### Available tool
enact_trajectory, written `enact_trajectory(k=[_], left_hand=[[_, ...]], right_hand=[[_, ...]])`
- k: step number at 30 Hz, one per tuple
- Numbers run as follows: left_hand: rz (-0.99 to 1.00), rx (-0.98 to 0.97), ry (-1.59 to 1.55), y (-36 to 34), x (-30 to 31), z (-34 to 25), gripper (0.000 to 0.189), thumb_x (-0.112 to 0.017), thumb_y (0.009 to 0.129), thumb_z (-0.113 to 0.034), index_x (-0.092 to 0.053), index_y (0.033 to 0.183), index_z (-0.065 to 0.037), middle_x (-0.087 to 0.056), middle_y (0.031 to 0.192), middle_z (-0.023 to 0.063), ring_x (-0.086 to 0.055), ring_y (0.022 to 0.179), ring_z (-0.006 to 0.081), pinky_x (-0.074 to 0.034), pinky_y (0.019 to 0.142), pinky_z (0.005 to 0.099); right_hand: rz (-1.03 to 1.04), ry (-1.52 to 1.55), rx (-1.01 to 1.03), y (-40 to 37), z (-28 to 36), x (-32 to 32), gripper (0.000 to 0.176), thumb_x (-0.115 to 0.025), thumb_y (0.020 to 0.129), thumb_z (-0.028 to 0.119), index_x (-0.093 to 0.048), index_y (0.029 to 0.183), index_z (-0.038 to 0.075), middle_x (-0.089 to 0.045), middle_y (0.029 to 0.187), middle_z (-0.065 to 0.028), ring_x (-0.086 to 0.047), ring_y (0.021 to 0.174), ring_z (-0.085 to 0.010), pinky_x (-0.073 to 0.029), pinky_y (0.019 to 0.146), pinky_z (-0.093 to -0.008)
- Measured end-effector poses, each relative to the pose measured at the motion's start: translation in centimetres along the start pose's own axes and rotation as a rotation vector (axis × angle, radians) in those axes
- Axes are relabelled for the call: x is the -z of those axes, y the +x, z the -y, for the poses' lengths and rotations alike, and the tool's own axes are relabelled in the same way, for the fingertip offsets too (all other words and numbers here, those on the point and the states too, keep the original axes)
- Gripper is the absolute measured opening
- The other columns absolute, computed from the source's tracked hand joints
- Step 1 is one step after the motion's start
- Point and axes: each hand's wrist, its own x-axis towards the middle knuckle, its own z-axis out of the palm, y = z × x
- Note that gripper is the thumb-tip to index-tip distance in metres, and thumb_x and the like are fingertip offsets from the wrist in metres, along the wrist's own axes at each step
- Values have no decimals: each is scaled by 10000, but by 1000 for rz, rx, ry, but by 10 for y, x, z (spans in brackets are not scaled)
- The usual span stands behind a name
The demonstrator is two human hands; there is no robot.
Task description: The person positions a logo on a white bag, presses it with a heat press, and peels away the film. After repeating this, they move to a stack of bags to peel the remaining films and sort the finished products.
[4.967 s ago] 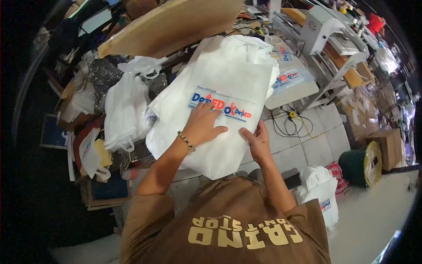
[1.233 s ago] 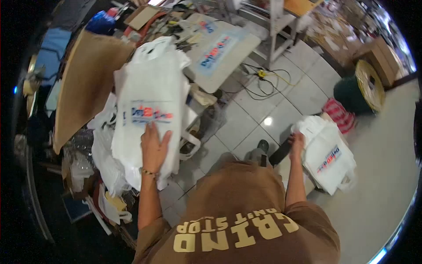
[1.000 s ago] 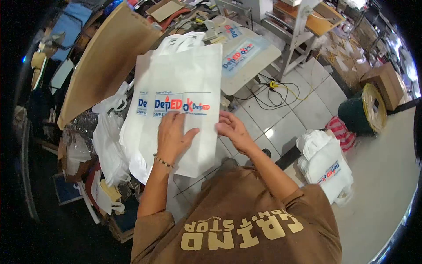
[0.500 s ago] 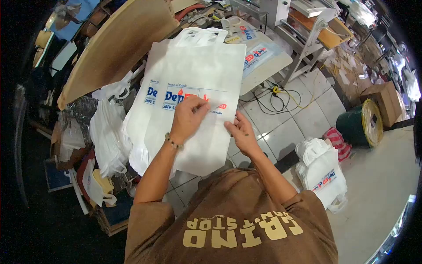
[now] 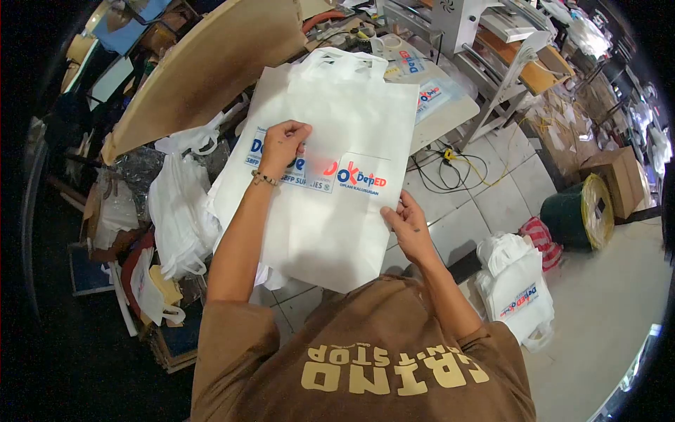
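Observation:
A white fabric tote bag [image 5: 323, 246] with blue and red "DepED" and "OK" print lies in front of me, on top of other white bags. My left hand [image 5: 283, 149] is closed in a pinch above the print. It appears to hold a thin clear film [image 5: 318, 160], through which part of the lettering looks blurred; the film's edges are hard to make out. My right hand [image 5: 408, 224] grips the bag's right edge between thumb and fingers. The bag's looped handles [image 5: 341, 62] point away from me.
A tilted wooden board [image 5: 204, 70] rises at the upper left, above bunched white bags [image 5: 179, 218]. Printed clear sheets [image 5: 432, 98] lie on a table beyond. Cables [image 5: 450, 158] cross the tiled floor. Folded printed bags [image 5: 517, 288] and a green spool [image 5: 573, 214] are at right.
My left hand has moved left and away from me, and the "OK DepED" print on the right now shows fully. My right hand has shifted right with the bag's edge.

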Motion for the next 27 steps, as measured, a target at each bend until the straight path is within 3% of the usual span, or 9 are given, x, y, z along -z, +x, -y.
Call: enact_trajectory(k=[11,16,20,21,22,23,24,25,27], left_hand=[[-548,-155,-134,45,112,87,205,-723,926,-202,-711,977,-4,-677,776,22,-596,584,96,-449,539,230],[-855,-316,-241,-9,215,162,166,-665,929,-120,-669,1067,-28,-663,808,19,-556,588,99,-432,509,239],[-1017,-58,-42,-109,286,182,291,-654,979,-270,-664,1141,-29,-707,985,71,-612,667,122,-442,500,253],[-967,90,96,-133,295,174,448,-674,968,-325,-611,1270,0,-703,1084,159,-694,802,196,-497,533,256],[-975,148,251,-144,313,204,670,-681,942,-433,-503,1410,11,-657,1218,253,-701,973,335,-577,700,399],[-973,357,985,-146,393,284,860,-683,898,-548,-405,1484,18,-564,1356,302,-643,1094,429,-521,926,531],[-949,64,953,-157,392,271,930,-672,880,-603,-389,1486,42,-505,1412,321,-582,1206,442,-423,1058,548],[-922,249,786,-161,351,210,790,-712,906,-492,-448,1470,-5,-551,1384,276,-642,1103,374,-520,959,465],[-776,126,649,-156,291,154,719,-705,918,-474,-483,1472,-73,-546,1440,158,-582,1227,323,-521,975,428]], right_hand=[[-59,-65,-13,4,14,-2,442,-617,941,52,-451,1342,-33,-699,1158,-152,-670,1001,-158,-526,884,-298],[-244,47,-38,52,21,-16,423,-650,959,116,-484,1311,-49,-693,1125,-164,-666,976,-161,-536,865,-313],[-221,102,175,48,35,-10,321,-650,978,153,-574,1219,-44,-687,1092,-118,-652,946,-164,-526,864,-298],[-256,89,196,36,44,-4,325,-648,982,157,-571,1231,-37,-681,1114,-115,-643,981,-163,-521,877,-301],[-306,73,222,23,53,12,329,-646,986,161,-568,1242,-30,-676,1135,-112,-634,1015,-163,-516,890,-305],[-384,35,234,18,48,-3,329,-646,986,161,-568,1242,-30,-676,1135,-112,-634,1015,-163,-516,890,-305],[-471,94,317,1,50,15,351,-647,988,166,-553,1267,-25,-662,1173,-112,-620,1052,-163,-508,916,-318],[-565,141,402,-21,48,32,373,-647,990,171,-539,1292,-20,-649,1212,-111,-606,1090,-164,-499,943,-331],[-807,142,452,-58,25,79,416,-659,984,185,-518,1317,-20,-630,1249,-112,-593,1120,-177,-486,972,-345]])
